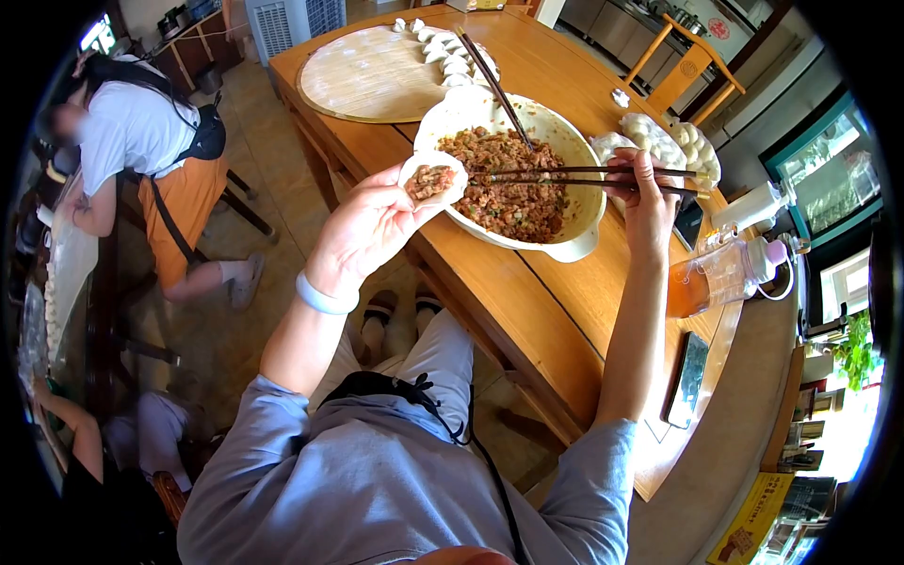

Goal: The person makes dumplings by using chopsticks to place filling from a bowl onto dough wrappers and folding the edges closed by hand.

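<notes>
My left hand (372,221) cradles a round dumpling wrapper (456,179) with a lump of meat filling (430,182) on it, at the near left rim of a large white bowl (584,226). Dark chopsticks (589,170) are gripped in my right hand (644,202) over the bowl's right side, their tips close to the wrapper. Minced filling (508,198) covers the bowl's bottom. A second pair of chopsticks (494,80) leans in the bowl with its ends in the filling.
Folded dumplings (452,61) line the right part of a floured round board (372,75). Bagged white pieces (654,141), a drink bottle (720,278) and a phone (686,377) lie along the table's right side. At left, a person (141,122) bends over another table.
</notes>
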Available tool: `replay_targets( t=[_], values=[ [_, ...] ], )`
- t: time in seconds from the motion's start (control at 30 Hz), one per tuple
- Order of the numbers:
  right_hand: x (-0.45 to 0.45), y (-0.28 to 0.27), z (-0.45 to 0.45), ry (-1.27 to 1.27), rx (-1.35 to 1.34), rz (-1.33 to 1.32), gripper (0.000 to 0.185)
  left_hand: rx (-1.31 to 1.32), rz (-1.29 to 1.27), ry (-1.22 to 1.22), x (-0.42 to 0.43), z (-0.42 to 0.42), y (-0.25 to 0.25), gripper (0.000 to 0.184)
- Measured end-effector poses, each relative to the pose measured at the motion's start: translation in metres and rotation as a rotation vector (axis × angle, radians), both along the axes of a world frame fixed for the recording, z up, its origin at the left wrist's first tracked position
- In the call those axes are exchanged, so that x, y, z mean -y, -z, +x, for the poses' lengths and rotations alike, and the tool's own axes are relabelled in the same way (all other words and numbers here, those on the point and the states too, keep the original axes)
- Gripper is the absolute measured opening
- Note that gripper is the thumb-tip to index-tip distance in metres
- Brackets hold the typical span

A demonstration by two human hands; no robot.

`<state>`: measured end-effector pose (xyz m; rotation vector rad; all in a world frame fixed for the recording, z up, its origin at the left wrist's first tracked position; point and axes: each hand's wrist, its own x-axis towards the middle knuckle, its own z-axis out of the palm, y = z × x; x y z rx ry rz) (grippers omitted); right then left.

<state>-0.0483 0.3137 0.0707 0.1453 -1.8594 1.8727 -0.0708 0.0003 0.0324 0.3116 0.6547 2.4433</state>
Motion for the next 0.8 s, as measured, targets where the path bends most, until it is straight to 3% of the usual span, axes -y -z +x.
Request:
replay_targets(
  t=[0.27, 0.47, 0.8],
  values=[
    [0.018, -0.004, 0.005, -0.077, 0.054, 0.154, 0.031, 0.020, 0.001, -0.013, -0.001, 0.002, -0.005, 0.058],
    [0.002, 0.001, 0.001, -0.011, 0.038, 0.002, 0.030, 0.032, 0.022, -0.021, 0.000, 0.004, -0.007, 0.057],
    [0.013, -0.001, 0.003, -0.067, 0.072, 0.131, 0.030, 0.017, 0.002, -0.023, -0.002, 0.004, -0.006, 0.055]
  ],
)
